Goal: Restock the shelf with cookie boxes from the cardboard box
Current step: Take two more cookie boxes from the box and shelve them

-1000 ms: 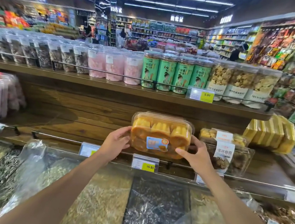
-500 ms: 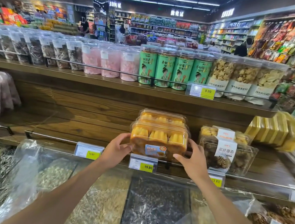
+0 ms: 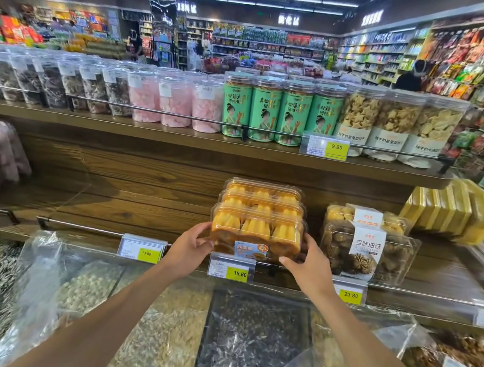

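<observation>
shelf (image 3: 115, 210): lower wood tier, bare at L.
13.80 tag (image 3: 141, 251): on front rail, L of hands.
left grip (image 3: 191, 247): fingers curled round L end of cookie box (image 3: 255, 232).
cookie box: clear, orange cookies; at shelf front, just above 15.80 tag (image 3: 232, 267); 2 like boxes (image 3: 263, 195) right behind it.
right grip (image 3: 313, 262): pinching box's R end, fingertips at lower corner.
brown cookie pack (image 3: 366, 252): just beside, R.

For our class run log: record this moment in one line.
cookie box: at shelf front | left hand: grips left end | right hand: grips right end | behind: two matching boxes
</observation>
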A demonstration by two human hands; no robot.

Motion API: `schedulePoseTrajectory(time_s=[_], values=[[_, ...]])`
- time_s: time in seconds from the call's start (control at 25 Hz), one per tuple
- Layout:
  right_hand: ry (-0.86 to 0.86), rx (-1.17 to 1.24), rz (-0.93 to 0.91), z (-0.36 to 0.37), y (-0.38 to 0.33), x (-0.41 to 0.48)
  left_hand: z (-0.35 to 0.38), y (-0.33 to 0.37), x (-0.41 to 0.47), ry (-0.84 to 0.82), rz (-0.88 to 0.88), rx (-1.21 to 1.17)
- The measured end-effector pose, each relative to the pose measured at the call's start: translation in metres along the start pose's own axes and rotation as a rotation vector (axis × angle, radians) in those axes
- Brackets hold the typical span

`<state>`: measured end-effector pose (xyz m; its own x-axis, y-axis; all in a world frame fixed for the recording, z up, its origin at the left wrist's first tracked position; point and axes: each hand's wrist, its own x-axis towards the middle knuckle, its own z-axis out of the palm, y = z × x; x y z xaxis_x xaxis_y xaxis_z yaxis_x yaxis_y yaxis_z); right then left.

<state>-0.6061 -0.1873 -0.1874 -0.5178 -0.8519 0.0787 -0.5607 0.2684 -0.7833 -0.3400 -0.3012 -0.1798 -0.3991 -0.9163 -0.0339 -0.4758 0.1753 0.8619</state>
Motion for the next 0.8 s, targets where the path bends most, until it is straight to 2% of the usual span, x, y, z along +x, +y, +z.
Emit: schedulePoseTrajectory(time_s=[0.44, 0.8], values=[[-0.064, -0.026, 0.016, -0.007, -0.010, -0.016, -0.008, 0.003, -0.027, -0.087, -0.020, 0.064], [-0.024, -0.185, 0.095, 0.011, -0.023, -0.068, -0.040, -0.017, -0.092, -0.018, 0.020, 0.254]])
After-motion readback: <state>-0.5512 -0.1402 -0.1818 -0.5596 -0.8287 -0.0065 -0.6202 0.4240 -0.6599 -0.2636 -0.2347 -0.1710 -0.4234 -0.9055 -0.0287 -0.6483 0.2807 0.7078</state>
